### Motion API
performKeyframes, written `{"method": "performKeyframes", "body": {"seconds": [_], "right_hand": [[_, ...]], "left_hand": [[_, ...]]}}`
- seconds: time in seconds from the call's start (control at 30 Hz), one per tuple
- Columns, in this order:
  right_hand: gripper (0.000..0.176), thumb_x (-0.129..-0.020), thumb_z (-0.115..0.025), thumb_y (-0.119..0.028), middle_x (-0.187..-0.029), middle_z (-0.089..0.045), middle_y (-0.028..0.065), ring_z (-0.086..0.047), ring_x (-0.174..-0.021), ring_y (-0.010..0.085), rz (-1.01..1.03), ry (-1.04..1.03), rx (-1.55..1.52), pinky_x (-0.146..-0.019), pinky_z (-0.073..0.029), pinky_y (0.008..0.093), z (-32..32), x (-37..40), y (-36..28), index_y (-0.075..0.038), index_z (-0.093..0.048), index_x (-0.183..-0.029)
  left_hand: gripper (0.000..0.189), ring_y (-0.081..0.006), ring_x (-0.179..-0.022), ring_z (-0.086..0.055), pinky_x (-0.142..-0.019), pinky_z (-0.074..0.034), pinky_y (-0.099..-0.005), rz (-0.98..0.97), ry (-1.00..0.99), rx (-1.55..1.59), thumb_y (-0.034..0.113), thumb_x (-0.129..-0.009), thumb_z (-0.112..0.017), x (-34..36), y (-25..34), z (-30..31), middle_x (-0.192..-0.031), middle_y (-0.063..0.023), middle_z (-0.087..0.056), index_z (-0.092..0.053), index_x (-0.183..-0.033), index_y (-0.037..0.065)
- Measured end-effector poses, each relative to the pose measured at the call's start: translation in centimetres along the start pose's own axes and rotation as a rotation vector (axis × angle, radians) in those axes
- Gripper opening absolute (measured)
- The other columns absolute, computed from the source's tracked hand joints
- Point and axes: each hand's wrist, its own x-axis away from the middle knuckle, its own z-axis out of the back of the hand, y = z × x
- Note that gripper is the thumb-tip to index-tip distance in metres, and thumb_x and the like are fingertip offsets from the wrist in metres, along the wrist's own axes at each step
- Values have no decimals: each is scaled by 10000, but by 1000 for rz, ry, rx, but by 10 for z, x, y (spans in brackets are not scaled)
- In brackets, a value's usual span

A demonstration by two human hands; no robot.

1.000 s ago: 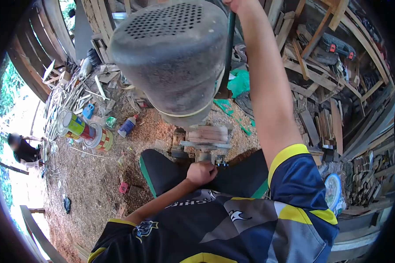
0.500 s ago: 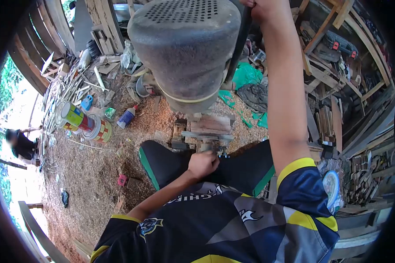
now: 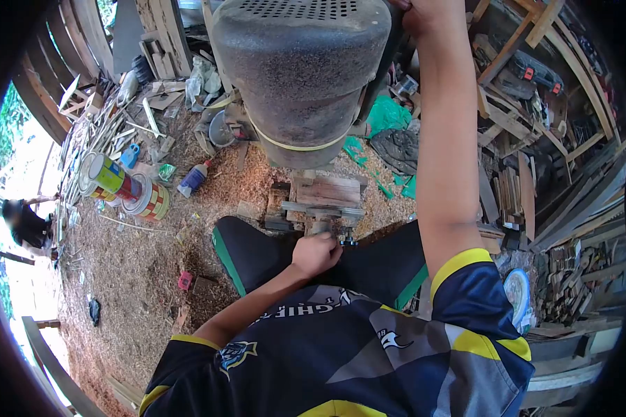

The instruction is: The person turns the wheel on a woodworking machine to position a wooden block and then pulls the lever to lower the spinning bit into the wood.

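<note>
A large grey machine head (image 3: 302, 76) with a perforated top stands in front of me. Below it, a wooden block (image 3: 329, 192) sits against a metal vise (image 3: 320, 209). My left hand (image 3: 316, 254) is closed at the near end of the vise, beside its handle; what lies inside the fingers is hidden. My right hand (image 3: 424, 15) is raised at the top edge, right of the machine head. Its fingers are mostly cut off by the frame, so what it holds cannot be made out.
Stacked paint cans (image 3: 146, 197) and a blue bottle (image 3: 193, 179) stand at left on ground strewn with shavings. Wood scraps (image 3: 515, 194) pile up at right. A person (image 3: 26, 224) is at far left. Green plastic (image 3: 389, 117) lies behind the machine.
The view has shifted slightly, so the machine head appears a little higher and further right. Both hands keep nearly the same positions relative to the machine.
</note>
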Motion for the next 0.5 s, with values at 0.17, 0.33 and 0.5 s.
{"method": "performKeyframes", "body": {"seconds": [0.17,0.33,0.5], "right_hand": [[350,-969,-626,-248,-499,-390,-17,-352,-359,136,11,-33,17,-389,-266,324,2,-3,1,-135,-477,-673],[327,-969,-619,-252,-515,-407,-14,-366,-369,134,26,-87,9,-395,-274,325,5,-4,3,-128,-488,-697],[315,-973,-607,-245,-526,-417,-12,-378,-380,132,-550,-270,-520,-401,-281,322,20,-24,2,-123,-492,-707]], "left_hand": [[217,-324,-654,-668,-569,-551,-446,-28,41,29,189,-816,-786,-1,-1,1,-727,-101,-606,-657,-679,83],[212,-316,-643,-657,-558,-543,-441,-34,53,27,165,-806,-796,-1,-1,0,-723,-96,-591,-645,-682,84],[200,-313,-631,-649,-550,-538,-439,-39,64,24,158,-801,-802,-2,-2,-2,-712,-94,-573,-650,-692,89]]}}
